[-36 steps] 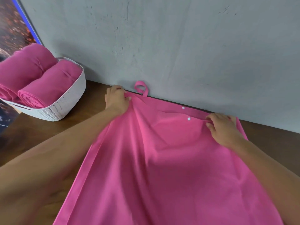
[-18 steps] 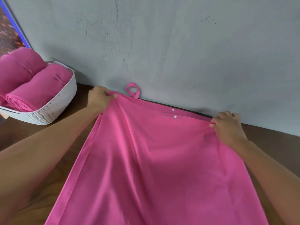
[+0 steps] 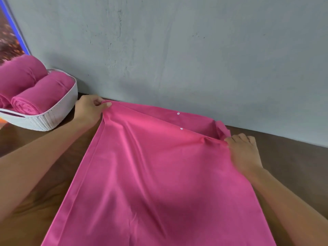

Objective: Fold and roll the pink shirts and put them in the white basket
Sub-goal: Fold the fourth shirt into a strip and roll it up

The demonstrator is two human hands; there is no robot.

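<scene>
A pink shirt (image 3: 156,174) lies spread on the brown table, its far edge close to the wall, with two white buttons showing near that edge. My left hand (image 3: 88,110) pinches the shirt's far left corner. My right hand (image 3: 243,151) grips the fabric at the far right, where it bunches into a ridge. The white basket (image 3: 53,118) stands at the far left and holds rolled pink shirts (image 3: 35,93).
A grey wall (image 3: 177,50) runs right behind the shirt. The brown wooden table (image 3: 292,166) shows on both sides of the shirt. A picture with a blue border (image 3: 10,38) leans at the far left behind the basket.
Both hands have moved apart along the shirt's far edge and pulled it towards me a little. The pink loop at the far edge is no longer in sight.
</scene>
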